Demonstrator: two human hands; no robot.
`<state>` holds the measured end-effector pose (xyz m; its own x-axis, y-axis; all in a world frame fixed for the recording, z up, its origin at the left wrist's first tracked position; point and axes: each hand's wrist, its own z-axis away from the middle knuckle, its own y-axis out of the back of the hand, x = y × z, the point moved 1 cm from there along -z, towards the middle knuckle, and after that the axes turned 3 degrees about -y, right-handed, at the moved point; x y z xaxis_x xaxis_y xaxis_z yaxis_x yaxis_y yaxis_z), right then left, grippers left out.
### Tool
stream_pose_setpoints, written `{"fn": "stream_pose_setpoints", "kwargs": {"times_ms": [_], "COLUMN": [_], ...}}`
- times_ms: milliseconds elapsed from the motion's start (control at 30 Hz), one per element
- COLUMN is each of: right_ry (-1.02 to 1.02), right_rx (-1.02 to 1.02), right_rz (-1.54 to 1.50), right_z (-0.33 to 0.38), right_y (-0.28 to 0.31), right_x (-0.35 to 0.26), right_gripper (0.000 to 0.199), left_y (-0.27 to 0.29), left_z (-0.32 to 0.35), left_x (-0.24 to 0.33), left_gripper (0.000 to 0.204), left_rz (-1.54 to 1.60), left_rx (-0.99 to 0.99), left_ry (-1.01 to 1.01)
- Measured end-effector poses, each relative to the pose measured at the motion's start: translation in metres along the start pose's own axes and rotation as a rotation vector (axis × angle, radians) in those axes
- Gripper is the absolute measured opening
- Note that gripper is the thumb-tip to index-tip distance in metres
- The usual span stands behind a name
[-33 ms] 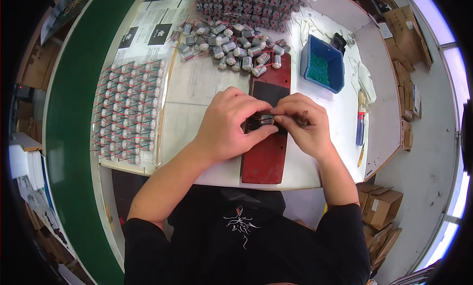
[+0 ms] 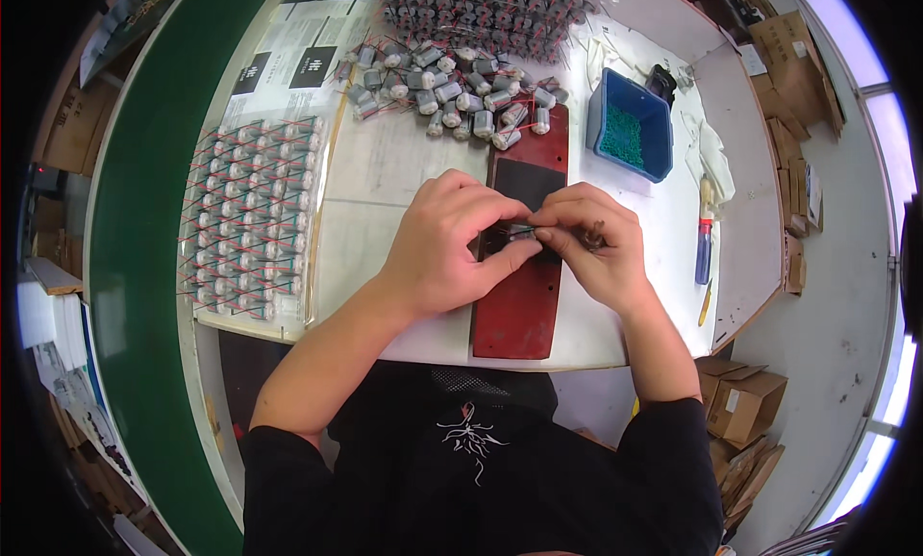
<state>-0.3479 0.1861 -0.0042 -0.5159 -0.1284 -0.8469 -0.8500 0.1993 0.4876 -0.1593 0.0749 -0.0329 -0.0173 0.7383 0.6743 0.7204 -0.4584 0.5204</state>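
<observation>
Small motor [image 2: 520, 231] between the two hands, above a red board [image 2: 512, 315]: the thumb and index finger of the left hand [image 2: 452, 234] grip it from opposite sides, seemingly to steady it and leave its right end accessible to the right hand [image 2: 604, 248], whose fingertips meet that end, though whether they grip it cannot be told. Loose motors [image 2: 447, 92] lie beyond the fingers and a blue bin [image 2: 663, 159] of green pieces [image 2: 621, 138] beyond the right hand, probably for easy reach; aligned motors [image 2: 252, 214] sit left of the left fingers, apparently kept apart from the loose ones.
</observation>
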Motion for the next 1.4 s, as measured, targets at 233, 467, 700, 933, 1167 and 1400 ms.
{"fn": "stream_pose_setpoints", "kwargs": {"times_ms": [233, 467, 700, 933, 1167, 1400], "right_ry": [0.106, 0.003, -0.138, -0.430, -0.478, -0.518], "right_rx": [0.106, 0.090, 0.152, -0.001, -0.138, -0.128], "right_rz": [-0.046, -0.235, -0.474, -0.441, -0.295, -0.264], "right_z": [0.002, 0.007, 0.007, -0.003, -0.002, -0.003], "right_y": [-0.005, -0.005, -0.016, 0.007, 0.006, 0.003], "right_x": [-0.001, 0.001, 0.003, 0.009, 0.011, 0.006], "right_gripper": [0.021, 0.016, 0.010, 0.005, 0.006, 0.007], "left_y": [0.006, 0.005, -0.001, 0.004, 0.005, 0.003], "left_z": [-0.001, -0.001, 0.001, 0.000, 0.002, 0.002], "left_x": [0.006, 0.005, 0.004, 0.003, -0.001, -0.002], "left_gripper": [0.010, 0.009, 0.012, 0.016, 0.020, 0.017], "left_rz": [0.181, 0.275, 0.195, 0.036, 0.007, 0.020], "left_rx": [0.026, 0.048, 0.085, -0.052, -0.094, -0.079], "left_ry": [0.010, 0.025, 0.006, 0.044, -0.032, -0.015]}}
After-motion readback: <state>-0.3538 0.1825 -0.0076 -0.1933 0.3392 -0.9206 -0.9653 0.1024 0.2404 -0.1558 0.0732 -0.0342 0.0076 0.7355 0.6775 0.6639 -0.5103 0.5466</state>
